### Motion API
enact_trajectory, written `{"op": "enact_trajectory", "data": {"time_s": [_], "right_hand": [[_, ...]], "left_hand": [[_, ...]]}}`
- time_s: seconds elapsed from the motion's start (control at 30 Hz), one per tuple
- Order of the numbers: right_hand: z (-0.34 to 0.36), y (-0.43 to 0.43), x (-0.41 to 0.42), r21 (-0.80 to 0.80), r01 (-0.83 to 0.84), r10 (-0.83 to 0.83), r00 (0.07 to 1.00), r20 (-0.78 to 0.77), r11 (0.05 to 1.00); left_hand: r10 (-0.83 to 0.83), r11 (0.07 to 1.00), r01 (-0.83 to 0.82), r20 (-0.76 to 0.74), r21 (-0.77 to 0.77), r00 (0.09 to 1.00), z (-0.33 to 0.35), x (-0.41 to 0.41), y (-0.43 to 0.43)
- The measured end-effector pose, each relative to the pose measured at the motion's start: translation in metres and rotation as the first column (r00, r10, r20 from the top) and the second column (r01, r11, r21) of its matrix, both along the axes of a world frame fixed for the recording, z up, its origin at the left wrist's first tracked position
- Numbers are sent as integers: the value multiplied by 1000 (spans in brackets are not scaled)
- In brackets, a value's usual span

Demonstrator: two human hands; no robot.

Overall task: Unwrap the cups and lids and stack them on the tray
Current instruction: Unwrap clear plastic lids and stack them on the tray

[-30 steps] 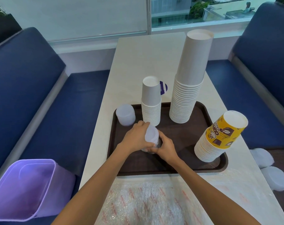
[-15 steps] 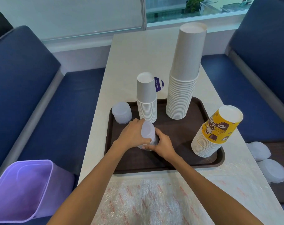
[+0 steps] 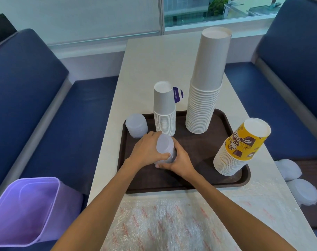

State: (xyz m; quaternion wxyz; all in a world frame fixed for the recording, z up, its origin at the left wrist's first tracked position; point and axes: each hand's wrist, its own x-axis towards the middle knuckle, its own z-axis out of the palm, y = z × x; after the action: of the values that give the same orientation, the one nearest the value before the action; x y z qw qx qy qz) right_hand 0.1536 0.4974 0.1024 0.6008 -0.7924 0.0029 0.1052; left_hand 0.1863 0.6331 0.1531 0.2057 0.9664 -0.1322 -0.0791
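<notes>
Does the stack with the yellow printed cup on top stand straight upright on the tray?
No, the yellow-topped cup stack leans clearly toward the right edge of the tray.

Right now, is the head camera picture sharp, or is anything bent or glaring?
Head view: sharp on the left hand, right hand and lid stack; wide lens leans the tall cup stack and bows the left bench; faint sheen on the bubble wrap.
</notes>
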Motion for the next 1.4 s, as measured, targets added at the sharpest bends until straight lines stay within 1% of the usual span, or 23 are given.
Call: {"op": "enact_trajectory", "data": {"time_s": [0.13, 0.23, 0.27, 0.3, 0.37, 0.4, 0.5, 0.7, 0.83, 0.97, 1.1, 1.23, 1.4], "right_hand": [[-2, 4, -2, -4, 59, -59, 997, 40, 998], [0, 8, 1, -29, -61, 61, 998, 18, 998], [0, 9, 2, -33, -78, 78, 997, 10, 996], [1, 9, 2, -22, -65, 65, 998, 25, 998], [-4, 6, 0, 19, 27, -28, 998, 57, 999], [-7, 3, -1, 15, 51, -52, 997, 61, 999], [-7, 0, -4, 48, 66, -68, 996, 51, 997], [-3, 2, -3, 14, 42, -43, 997, 71, 999], [-5, 4, 0, -21, 48, -46, 995, 94, 999], [-8, 3, 5, -68, 44, -36, 992, 119, 997], [-14, 0, 9, -97, 44, -32, 992, 125, 994], [-16, -3, 15, -125, 32, -18, 994, 112, 992], [-18, -11, 23, -150, 5, 11, 994, 108, 989]], "left_hand": [[16, 1000, -16, -23, -17, 1000, 2, -2, 0], [18, 1000, -18, -34, -6, 999, 2, -3, 0], [17, 1000, -18, -33, -9, 999, 1, -3, 0], [16, 1000, -17, -35, -16, 999, 2, -3, 0], [10, 1000, -11, -52, -28, 999, 2, -3, 1], [6, 1000, -8, -61, -28, 998, 3, -3, 1], [-1, 1000, -1, -78, -24, 997, 6, -3, 1], [34, 989, -44, -72, -142, 997, 12, -3, 8], [106, 975, -111, -34, -190, 994, 24, 3, 21], [250, 953, -250, -21, -172, 968, 33, 16, 42], [345, 932, -340, 15, -122, 939, 33, 34, 57], [370, 927, -366, 44, -83, 928, 26, 52, 63], [344, 939, -344, 54, -20, 937, 16, 74, 60]]}}
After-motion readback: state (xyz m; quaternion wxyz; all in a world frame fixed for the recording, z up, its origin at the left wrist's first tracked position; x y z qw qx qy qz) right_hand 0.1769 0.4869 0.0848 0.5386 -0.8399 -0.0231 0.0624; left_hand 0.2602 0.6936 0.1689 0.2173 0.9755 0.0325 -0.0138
